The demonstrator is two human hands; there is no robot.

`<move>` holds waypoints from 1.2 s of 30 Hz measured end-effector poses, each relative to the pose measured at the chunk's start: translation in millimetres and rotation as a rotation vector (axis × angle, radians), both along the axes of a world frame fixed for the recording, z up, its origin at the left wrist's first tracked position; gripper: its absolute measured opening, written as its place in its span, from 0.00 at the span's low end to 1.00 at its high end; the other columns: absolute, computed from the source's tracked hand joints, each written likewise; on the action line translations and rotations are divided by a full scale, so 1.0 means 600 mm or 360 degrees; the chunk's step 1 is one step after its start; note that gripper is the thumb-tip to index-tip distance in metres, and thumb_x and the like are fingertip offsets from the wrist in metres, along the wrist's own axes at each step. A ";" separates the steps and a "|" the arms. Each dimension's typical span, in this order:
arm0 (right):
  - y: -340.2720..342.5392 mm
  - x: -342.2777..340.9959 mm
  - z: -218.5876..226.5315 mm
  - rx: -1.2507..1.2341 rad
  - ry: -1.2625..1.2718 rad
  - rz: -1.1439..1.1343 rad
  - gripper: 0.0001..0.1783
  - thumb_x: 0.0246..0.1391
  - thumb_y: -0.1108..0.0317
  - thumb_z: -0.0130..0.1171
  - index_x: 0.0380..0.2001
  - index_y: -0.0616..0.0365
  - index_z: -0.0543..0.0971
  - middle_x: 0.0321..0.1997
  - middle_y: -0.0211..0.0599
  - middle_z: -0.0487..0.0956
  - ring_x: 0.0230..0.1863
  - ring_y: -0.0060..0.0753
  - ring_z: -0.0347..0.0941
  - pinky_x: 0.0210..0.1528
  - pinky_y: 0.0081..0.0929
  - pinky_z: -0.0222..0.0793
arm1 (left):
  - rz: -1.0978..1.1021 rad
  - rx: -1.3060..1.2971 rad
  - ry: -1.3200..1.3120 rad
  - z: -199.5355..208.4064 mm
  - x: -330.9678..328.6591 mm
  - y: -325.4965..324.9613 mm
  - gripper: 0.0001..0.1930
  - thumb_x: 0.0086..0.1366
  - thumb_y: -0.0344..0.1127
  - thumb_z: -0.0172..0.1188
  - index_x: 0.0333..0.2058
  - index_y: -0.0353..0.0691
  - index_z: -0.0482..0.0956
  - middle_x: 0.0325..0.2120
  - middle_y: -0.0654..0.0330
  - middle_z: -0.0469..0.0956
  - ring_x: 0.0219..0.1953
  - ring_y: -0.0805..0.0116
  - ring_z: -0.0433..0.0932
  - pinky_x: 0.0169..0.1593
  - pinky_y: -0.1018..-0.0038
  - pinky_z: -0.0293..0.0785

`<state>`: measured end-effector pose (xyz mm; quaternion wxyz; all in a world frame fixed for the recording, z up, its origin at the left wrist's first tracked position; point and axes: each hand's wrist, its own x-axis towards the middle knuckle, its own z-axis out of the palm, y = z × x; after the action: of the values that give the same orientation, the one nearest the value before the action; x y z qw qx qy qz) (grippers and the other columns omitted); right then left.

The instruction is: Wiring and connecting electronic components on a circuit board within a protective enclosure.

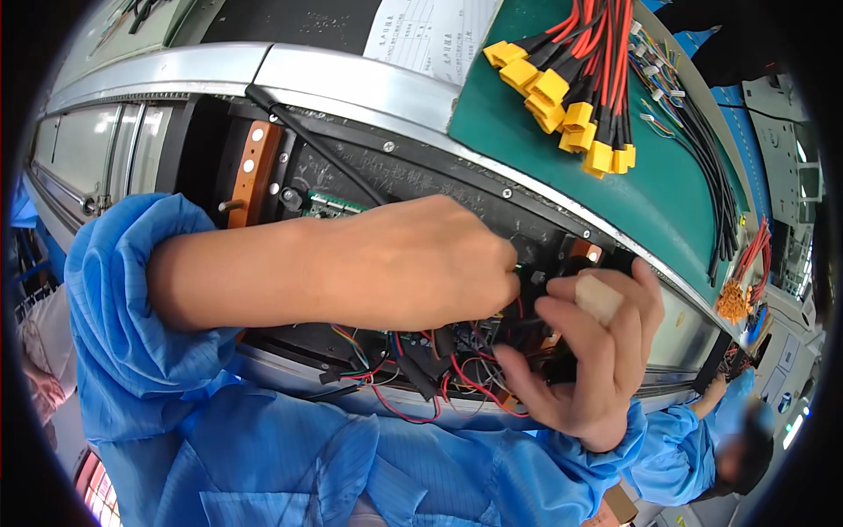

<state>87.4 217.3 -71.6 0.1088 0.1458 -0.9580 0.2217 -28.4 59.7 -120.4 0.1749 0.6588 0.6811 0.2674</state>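
My left hand (430, 259) reaches across a black fixture tray (413, 167), closed in a fist. Its fingertips are turned away, so whatever they grip is hidden. Under the wrist, part of a green circuit board (332, 205) shows. Red, black and thin coloured wires (421, 373) come out along the near side of the tray. My right hand (593, 351) is just right of the left fist, its thumb and fingers curved and apart over dark parts of the fixture. A pale wrap (599, 300) covers one of its fingers.
Yellow connectors (549, 88) on red and black cables lie on a green mat (509, 145) beyond the tray, beside black leads (702, 167). A silver rail (360, 83) borders the fixture. Printed sheets (426, 35) lie behind. Another person (694, 448) works at the right.
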 end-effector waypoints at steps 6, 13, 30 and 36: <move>-0.007 -0.021 0.002 0.0083 -0.0311 0.0071 0.11 0.33 0.71 0.64 0.25 0.58 0.76 0.30 0.35 0.71 0.32 0.38 0.62 0.55 0.49 0.54 | 0.0045 -0.0134 0.0062 0.006 0.003 -0.005 0.04 0.50 0.30 0.54 0.23 0.37 0.69 0.21 0.59 0.65 0.23 0.63 0.69 0.26 0.72 0.69; -0.009 -0.019 -0.004 0.0153 -0.0288 0.0119 0.09 0.33 0.72 0.63 0.24 0.58 0.77 0.27 0.34 0.67 0.32 0.38 0.59 0.53 0.47 0.53 | 0.0257 0.0027 0.0008 0.030 -0.007 -0.038 0.05 0.49 0.27 0.55 0.22 0.36 0.66 0.23 0.57 0.63 0.24 0.63 0.68 0.26 0.73 0.67; -0.018 -0.016 0.009 0.0279 -0.0375 0.0091 0.10 0.31 0.69 0.63 0.23 0.57 0.78 0.24 0.35 0.65 0.29 0.38 0.60 0.52 0.46 0.52 | 0.0213 0.0184 0.0086 0.022 0.027 -0.081 0.08 0.53 0.27 0.53 0.33 0.31 0.73 0.37 0.52 0.73 0.26 0.68 0.67 0.29 0.79 0.62; -0.018 -0.012 0.006 0.0277 -0.0347 0.0074 0.09 0.31 0.68 0.63 0.22 0.57 0.78 0.23 0.34 0.65 0.29 0.37 0.60 0.52 0.47 0.53 | 0.0276 0.0312 -0.0045 0.005 0.038 -0.071 0.04 0.50 0.29 0.53 0.21 0.34 0.73 0.21 0.55 0.69 0.20 0.68 0.65 0.26 0.78 0.62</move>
<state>80.1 206.6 -68.3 -0.0141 0.1520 -0.9761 0.1547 -5.7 17.3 -117.2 0.0954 0.6076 0.7036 0.3561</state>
